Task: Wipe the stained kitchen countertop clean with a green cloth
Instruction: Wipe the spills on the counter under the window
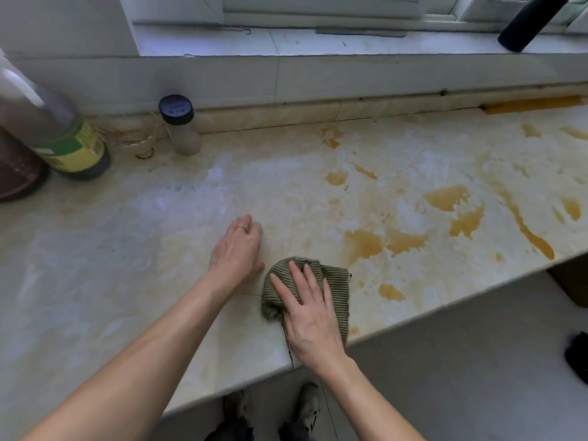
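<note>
I read no text anywhere — the bottle point(47, 122) at far left carries a yellow-green label point(76, 152), its print too blurred to make out; the dark lid point(176, 109) on the jar point(187, 139) is also illegible.

Cloth point(340, 284) was mostly hidden under right hand point(313, 316). Bottle point(60, 135) was clipped by left edge, label too blurred to read. Black tube point(534, 20) ran off the top. Dark object point(577, 358) at right edge was cut off, unidentifiable.

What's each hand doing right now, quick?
Left hand: open, resting on the countertop, holding nothing.
Right hand: open, fingers flat, pressing the cloth.
</note>
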Available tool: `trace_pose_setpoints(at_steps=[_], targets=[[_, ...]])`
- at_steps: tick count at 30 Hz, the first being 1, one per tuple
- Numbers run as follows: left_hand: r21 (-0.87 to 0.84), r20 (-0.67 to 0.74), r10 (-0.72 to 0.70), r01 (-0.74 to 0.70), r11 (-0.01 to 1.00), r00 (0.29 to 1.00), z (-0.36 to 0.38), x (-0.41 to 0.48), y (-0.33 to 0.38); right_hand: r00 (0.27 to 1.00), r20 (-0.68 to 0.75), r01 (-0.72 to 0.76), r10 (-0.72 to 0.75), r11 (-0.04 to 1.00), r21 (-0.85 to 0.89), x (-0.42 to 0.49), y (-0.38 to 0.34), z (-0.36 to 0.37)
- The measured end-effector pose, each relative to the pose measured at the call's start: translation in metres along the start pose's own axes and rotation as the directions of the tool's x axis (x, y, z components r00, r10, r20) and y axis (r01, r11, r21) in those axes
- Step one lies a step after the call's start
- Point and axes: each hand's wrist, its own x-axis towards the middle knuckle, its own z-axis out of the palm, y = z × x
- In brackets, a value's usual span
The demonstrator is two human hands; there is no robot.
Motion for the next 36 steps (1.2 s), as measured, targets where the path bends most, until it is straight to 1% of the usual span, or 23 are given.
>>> trace_pose_setpoints(at_steps=[2,3,6,8,9,11,13,15,17,18,20,22,23,26,28,29,31,33,35,36], targets=[[-0.008,-0.008,-0.004,0.004,1.000,1.000,0.003,-0.003,0.006,0.997,0.014,0.080,-0.080,0.997,-0.020,-0.009,0.010,-0.001],[-0.012,-0.007,-0.007,0.007,1.000,1.000,0.005,-0.004,0.009,0.995,0.010,0.095,-0.094,0.995,-0.022,-0.005,0.019,-0.004],[-0.012,0.009,-0.022,0.022,1.000,1.000,0.011,-0.010,0.018,0.998,0.033,0.049,-0.048,0.999,-0.014,0.016,0.043,-0.019],[-0.020,0.001,-0.032,0.032,0.999,0.999,0.016,-0.015,0.024,0.999,0.050,0.004,-0.005,1.000,0.007,0.023,0.045,-0.018],[-0.027,-0.010,-0.048,0.048,0.998,0.999,0.019,-0.018,0.028,0.999,0.043,0.006,-0.007,1.000,0.018,0.018,0.041,-0.014],[-0.027,-0.034,-0.064,0.063,0.998,0.997,0.023,-0.022,0.031,0.997,0.011,0.075,-0.075,0.997,0.012,0.003,0.027,-0.003],[0.009,0.007,-0.059,0.059,0.998,0.998,0.027,-0.026,0.033,0.984,0.000,0.178,-0.178,0.984,-0.020,-0.017,0.026,0.003],[0.037,0.058,-0.066,0.064,0.997,0.996,0.027,-0.032,0.035,0.957,0.031,0.289,-0.288,0.956,-0.045,-0.022,0.043,-0.001],[0.029,0.060,-0.093,0.091,0.995,0.994,0.028,-0.038,0.039,0.941,0.067,0.335,-0.332,0.941,-0.039,-0.016,0.064,-0.012],[0.021,0.056,-0.105,0.104,0.994,0.993,0.029,-0.040,0.041,0.944,0.065,0.325,-0.322,0.945,-0.043,-0.009,0.074,-0.018],[0.017,0.042,-0.124,0.123,0.992,0.991,0.031,-0.044,0.047,0.965,0.096,0.249,-0.243,0.967,-0.059,0.005,0.087,-0.029],[0.003,0.016,-0.141,0.141,0.990,0.990,0.035,-0.049,0.056,0.975,0.133,0.190,-0.180,0.979,-0.070,0.008,0.086,-0.031],[-0.008,0.001,-0.140,0.140,0.990,0.990,0.036,-0.049,0.058,0.976,0.127,0.185,-0.175,0.980,-0.075,0.004,0.080,-0.029],[-0.041,-0.010,-0.155,0.154,0.987,0.988,0.043,-0.049,0.068,0.955,0.087,0.289,-0.283,0.956,-0.059,-0.027,0.074,-0.019],[-0.033,0.003,-0.172,0.172,0.984,0.985,0.047,-0.049,0.073,0.945,0.090,0.320,-0.315,0.946,-0.052,-0.036,0.094,-0.019],[-0.028,0.008,-0.181,0.182,0.983,0.983,0.048,-0.049,0.075,0.951,0.082,0.301,-0.297,0.952,-0.054,-0.033,0.108,-0.023],[-0.025,0.015,-0.195,0.196,0.980,0.981,0.050,-0.051,0.076,0.976,0.060,0.212,-0.208,0.975,-0.069,-0.021,0.132,-0.034],[-0.027,0.010,-0.209,0.209,0.977,0.978,0.052,-0.053,0.078,0.989,0.074,0.131,-0.126,0.989,-0.064,-0.013,0.140,-0.039],[-0.032,0.003,-0.217,0.217,0.976,0.976,0.053,-0.053,0.081,0.992,0.067,0.112,-0.109,0.993,-0.042,-0.018,0.131,-0.035],[-0.038,0.001,-0.225,0.225,0.974,0.974,0.054,-0.052,0.081,0.989,0.063,0.133,-0.131,0.990,-0.036,-0.023,0.126,-0.033]])
